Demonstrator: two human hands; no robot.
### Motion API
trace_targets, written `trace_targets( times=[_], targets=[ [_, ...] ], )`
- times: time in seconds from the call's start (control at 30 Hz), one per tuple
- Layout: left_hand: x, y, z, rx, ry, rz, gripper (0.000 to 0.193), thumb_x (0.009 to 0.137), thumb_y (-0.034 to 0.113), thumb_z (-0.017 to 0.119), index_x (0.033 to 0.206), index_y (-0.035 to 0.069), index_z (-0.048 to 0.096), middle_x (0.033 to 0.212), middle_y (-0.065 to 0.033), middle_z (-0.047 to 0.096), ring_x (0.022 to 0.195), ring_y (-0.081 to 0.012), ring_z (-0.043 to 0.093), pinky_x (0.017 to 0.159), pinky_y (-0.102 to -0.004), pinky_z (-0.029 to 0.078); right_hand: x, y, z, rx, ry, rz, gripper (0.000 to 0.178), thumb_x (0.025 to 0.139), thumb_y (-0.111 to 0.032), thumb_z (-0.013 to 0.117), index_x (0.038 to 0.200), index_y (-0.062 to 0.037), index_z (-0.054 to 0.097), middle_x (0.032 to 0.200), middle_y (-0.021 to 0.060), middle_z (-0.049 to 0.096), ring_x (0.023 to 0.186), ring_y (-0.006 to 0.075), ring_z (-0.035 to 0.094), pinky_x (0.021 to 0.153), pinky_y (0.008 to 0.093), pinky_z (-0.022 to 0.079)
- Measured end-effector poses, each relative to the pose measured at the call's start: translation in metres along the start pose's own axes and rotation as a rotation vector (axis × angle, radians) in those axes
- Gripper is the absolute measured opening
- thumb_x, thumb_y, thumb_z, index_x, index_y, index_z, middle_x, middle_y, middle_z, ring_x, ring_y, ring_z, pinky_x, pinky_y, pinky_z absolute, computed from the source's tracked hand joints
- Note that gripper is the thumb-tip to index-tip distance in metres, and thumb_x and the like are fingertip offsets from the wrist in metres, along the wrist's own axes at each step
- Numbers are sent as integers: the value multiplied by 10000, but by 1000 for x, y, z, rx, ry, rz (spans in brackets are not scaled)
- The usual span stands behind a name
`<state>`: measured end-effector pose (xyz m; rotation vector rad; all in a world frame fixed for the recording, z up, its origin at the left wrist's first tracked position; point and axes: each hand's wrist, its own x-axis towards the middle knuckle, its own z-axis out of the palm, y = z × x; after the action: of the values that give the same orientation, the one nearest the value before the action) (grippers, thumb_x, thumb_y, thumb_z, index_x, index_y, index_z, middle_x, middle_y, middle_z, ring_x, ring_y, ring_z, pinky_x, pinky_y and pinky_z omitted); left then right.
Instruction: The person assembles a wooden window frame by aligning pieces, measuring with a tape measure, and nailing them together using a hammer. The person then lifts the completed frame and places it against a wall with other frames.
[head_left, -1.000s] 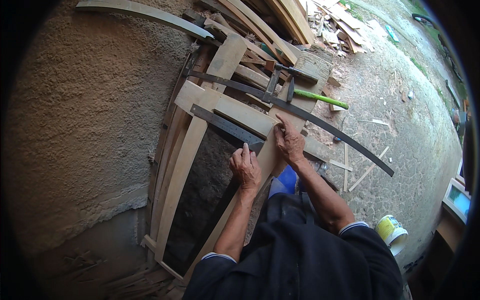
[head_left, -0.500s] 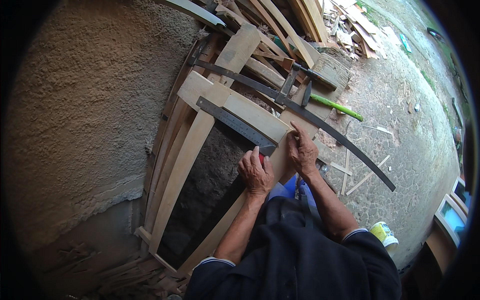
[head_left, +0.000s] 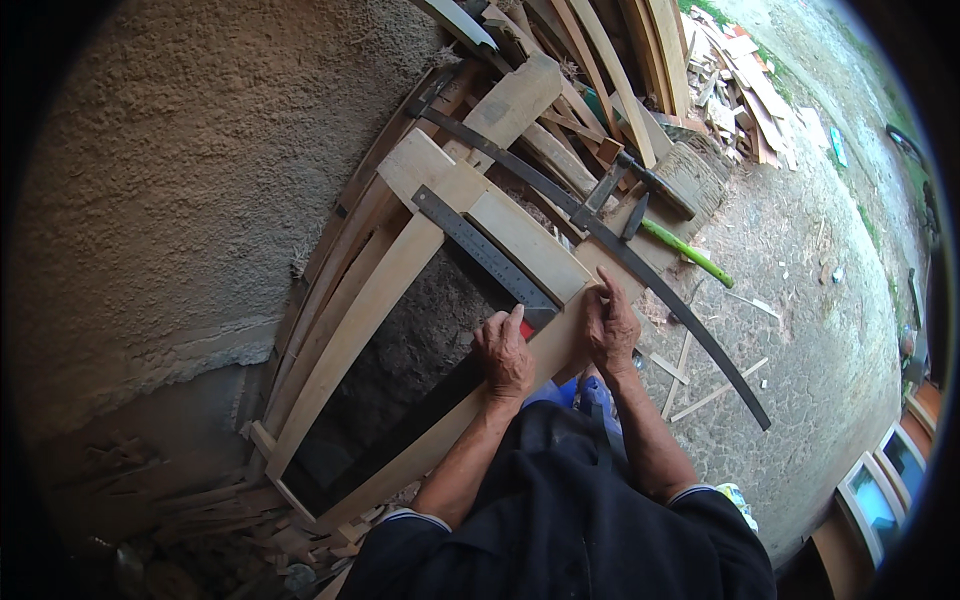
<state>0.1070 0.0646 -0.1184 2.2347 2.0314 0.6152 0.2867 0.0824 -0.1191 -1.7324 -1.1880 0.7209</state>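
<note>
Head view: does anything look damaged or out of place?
The rough plaster ends in a ragged lower edge, as if broken or unfinished, and wood strips lie strewn on the floor. Nothing looks wrong with the metal square at the left hand.

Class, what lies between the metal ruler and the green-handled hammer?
In the head view, a pale wooden rail, part of a board and the dark clamp bar lie between ruler and hammer.

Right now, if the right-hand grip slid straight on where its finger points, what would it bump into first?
Probably the long dark metal bar just ahead of the right-hand grip, though the bar's height is hard to tell.
</note>
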Motion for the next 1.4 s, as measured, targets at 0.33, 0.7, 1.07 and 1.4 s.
trace_targets(
  times=[0.33, 0.7, 1.07, 1.4],
  targets=[
    [-1, -1, -2, -58, -4, 4, 391, 864, 52, 620, 1242, 131, 679, 1100, -62, 614, 964, -304, 571, 818, -434, 461, 4, -1, -3, -23, -8, -96, 452, 939, -102, 671, 1375, -164, 573, 965, 71, 717, 617, 132, 596, 601, 296, 503],
    [-2, 1, -2, -82, -6, -27, 379, 916, 52, 578, 1266, 146, 689, 1069, -54, 606, 963, -280, 564, 851, -420, 435, 5, 3, -3, -42, -19, -121, 456, 943, -111, 671, 1383, -173, 571, 983, 75, 715, 622, 150, 607, 607, 302, 512],
    [1, 4, -7, -56, -1, -1, 389, 898, 54, 605, 1268, 149, 679, 1097, -63, 598, 954, -304, 555, 816, -441, 437, 11, -20, -11, -178, -167, -212, 430, 919, -107, 666, 1337, -171, 590, 1029, 77, 692, 761, 215, 662, 666, 351, 529],
    [4, 1, -12, -50, -33, 64, 356, 869, 156, 606, 1214, 99, 672, 1063, -93, 615, 931, -316, 570, 802, -459, 466, 35, -69, 30, -455, -417, -599, 424, 906, -322, 667, 1315, -219, 621, 1516, 104, 433, 1452, 335, 337, 1142, 554, 272]
  ],
)
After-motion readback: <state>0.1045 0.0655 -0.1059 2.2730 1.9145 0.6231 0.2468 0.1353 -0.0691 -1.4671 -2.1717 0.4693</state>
